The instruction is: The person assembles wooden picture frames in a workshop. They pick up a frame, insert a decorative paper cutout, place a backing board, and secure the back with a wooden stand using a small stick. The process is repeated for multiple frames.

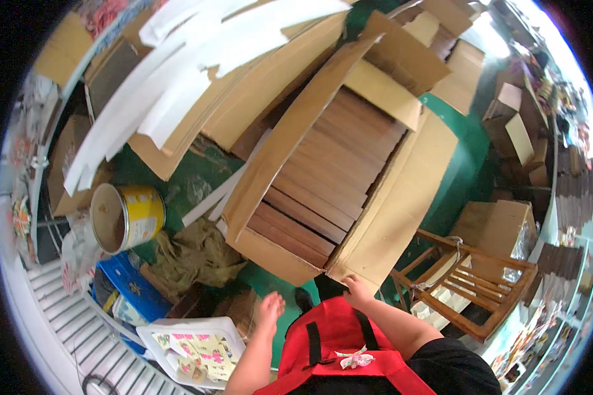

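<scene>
A large open carton (255,199) stands in front of me, packed with rows of flat brown cardboard pieces (336,158). Its right flap (405,204) is folded outward. My right hand (358,292) is at the near corner of that flap, fingers closed over its edge. To the left, below the carton's near side, my left hand (270,312) hangs in the air with fingers apart and nothing in it. Under my arms a red apron (329,329) shows.
A wooden chair (478,289) lies at the right beside a closed carton (497,230). On the left are a yellow drum (138,214), a crumpled olive sack (201,257), a blue bin (128,286) and a white tub (227,329). White sheets (178,79) lie over cartons at the far left.
</scene>
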The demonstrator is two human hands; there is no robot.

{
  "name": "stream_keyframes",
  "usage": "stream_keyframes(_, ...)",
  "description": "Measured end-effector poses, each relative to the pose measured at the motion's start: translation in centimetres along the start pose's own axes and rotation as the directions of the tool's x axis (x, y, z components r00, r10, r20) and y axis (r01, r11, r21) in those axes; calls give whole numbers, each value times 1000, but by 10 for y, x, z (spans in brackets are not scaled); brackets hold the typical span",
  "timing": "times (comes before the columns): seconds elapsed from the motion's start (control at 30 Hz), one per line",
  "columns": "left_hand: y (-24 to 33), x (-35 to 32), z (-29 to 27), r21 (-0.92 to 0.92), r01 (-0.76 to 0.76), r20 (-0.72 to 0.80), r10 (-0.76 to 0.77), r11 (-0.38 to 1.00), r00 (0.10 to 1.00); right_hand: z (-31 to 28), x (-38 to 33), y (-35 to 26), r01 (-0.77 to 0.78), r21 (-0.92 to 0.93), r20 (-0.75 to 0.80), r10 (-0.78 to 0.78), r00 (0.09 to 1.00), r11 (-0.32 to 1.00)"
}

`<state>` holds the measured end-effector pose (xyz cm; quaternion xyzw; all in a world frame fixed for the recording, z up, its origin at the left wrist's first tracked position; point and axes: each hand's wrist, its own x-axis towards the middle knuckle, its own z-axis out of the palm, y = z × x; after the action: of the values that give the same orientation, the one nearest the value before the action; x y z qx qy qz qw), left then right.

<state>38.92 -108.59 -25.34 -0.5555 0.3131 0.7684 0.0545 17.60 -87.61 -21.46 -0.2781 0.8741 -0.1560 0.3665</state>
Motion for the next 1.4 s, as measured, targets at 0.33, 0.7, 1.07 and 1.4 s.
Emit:
stream_keyframes(0.33, -41, -73, -71, 251, 30, -23, -25, 968, 999, 39, -199, 113, -345, 284, -167, 400, 901, 895)
stream_keyframes(0.7, -33, -98, -38, 559, -122, 12, 139, 820, 990, 113, -395, 155, -460, 775, 21, 710, 704, 433)
stream_keyframes(1.07, -83, -166, 189, 476, -496, 482, 256, 726, 838, 130, -499, 253, 54, 988, -136, 636, 759, 147)
stream_keyframes(1.4, -96, -258, 429, 178, -868, 723, 536, 464, 435, 170, -644, 310, -162, 987, 76, 930, 361, -18)
